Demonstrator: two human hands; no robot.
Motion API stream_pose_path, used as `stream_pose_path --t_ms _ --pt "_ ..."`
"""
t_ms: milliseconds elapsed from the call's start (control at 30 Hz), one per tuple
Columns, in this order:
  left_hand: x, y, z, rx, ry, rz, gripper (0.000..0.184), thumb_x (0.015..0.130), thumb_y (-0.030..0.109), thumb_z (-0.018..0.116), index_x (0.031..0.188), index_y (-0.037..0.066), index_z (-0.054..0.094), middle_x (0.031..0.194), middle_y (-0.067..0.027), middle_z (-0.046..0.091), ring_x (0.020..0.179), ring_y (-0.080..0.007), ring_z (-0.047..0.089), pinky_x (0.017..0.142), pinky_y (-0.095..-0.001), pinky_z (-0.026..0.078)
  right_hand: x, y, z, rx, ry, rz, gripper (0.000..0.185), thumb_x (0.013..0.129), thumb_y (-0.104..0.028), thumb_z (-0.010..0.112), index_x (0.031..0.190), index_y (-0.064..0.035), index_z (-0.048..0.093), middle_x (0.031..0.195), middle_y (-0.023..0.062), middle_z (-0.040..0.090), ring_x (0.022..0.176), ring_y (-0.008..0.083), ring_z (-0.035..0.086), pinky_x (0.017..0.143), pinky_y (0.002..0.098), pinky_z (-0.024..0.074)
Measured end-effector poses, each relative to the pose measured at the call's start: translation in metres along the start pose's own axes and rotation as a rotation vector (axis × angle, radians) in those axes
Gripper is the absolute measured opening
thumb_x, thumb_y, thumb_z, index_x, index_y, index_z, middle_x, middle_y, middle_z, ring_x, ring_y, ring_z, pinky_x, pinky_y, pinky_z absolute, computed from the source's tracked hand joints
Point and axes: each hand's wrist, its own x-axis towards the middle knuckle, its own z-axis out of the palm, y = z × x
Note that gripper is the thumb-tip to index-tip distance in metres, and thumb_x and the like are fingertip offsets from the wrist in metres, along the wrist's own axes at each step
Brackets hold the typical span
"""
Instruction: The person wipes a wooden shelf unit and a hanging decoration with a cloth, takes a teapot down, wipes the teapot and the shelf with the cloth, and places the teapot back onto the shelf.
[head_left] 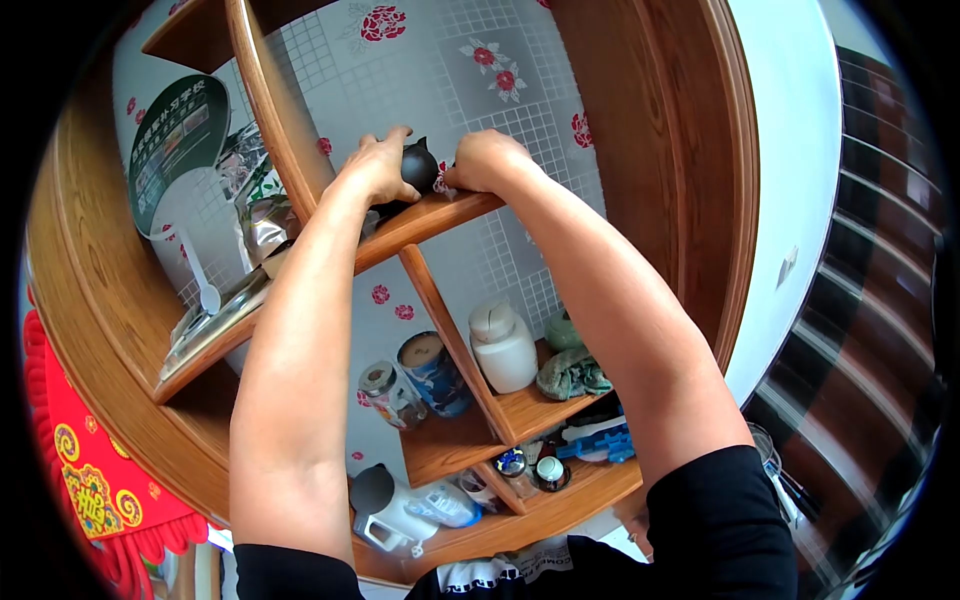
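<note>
A small black round object (420,168) with a pointed top sits on the upper wooden shelf; its exact kind is hard to make out. My left hand (374,172) curls round its left side, thumb in front and fingers behind. Just to the right of it, my right hand (488,162) is closed with the fingers bent down at the shelf. Whatever those fingers hold is hidden by the hand. Both hands are above the shelf board (425,222), forearms reaching up from below.
Below are a white lidded jar (503,350), a blue canister (436,375), a glass jar (391,395) and a white kettle (392,515). A green paddle fan (180,140) and silvery packets (265,225) stand left. Wooden uprights, including a divider (270,110), border the compartments.
</note>
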Motion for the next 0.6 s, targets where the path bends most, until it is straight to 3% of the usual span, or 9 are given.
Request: stream_pose_path --t_ms 167,233,367,433,600 --pt "0.0 0.002 -0.005 0.031 -0.063 0.03 0.078 0.057 0.018 0.08 0.127 0.014 0.045 0.122 -0.0197 0.043 0.108 -0.0334 0.052 0.093 -0.0363 0.043 0.0 -0.002 0.004 0.008 0.068 0.06 0.041 0.069 -0.033 0.068 0.102 -0.0086 0.064 0.112 0.0141 0.054 0.101 0.0279 0.057 0.079 0.0332 0.0501" --pt "0.001 0.002 -0.005 0.018 -0.052 0.041 0.076 0.057 0.018 0.08 0.125 0.013 0.047 0.121 -0.0194 0.044 0.107 -0.0332 0.052 0.093 -0.0359 0.043 -0.004 -0.003 0.007 0.053 0.212 0.072 0.049 0.068 -0.034 0.068 0.106 -0.0042 0.06 0.116 0.0148 0.049 0.105 0.03 0.053 0.081 0.0348 0.05" --pt "0.003 -0.001 -0.001 -0.034 -0.008 0.106 0.074 0.054 0.015 0.078 0.122 0.008 0.049 0.115 -0.0208 0.049 0.108 -0.0331 0.049 0.094 -0.0362 0.041 -0.008 -0.004 0.005 0.066 0.235 0.084 0.053 0.068 -0.034 0.069 0.108 -0.0015 0.057 0.112 0.0143 0.051 0.105 0.0289 0.053 0.082 0.0356 0.0498" --pt "0.004 -0.001 0.0 -0.034 0.003 0.116 0.074 0.054 0.015 0.078 0.122 0.008 0.049 0.114 -0.0204 0.049 0.109 -0.033 0.048 0.094 -0.0361 0.041 -0.009 -0.002 0.007 0.048 0.334 0.035 0.048 0.07 -0.034 0.063 0.103 0.0012 0.059 0.108 0.02 0.052 0.093 0.0328 0.06 0.073 0.0386 0.0524" --pt "0.008 0.002 0.001 -0.023 -0.007 0.106 0.075 0.056 0.018 0.079 0.124 0.015 0.049 0.119 -0.0158 0.046 0.11 -0.0302 0.05 0.093 -0.0353 0.043 -0.012 -0.004 0.005 0.033 0.345 0.027 0.053 0.071 -0.036 0.061 0.106 0.0024 0.055 0.108 0.0193 0.052 0.092 0.0319 0.06 0.073 0.0396 0.0518"
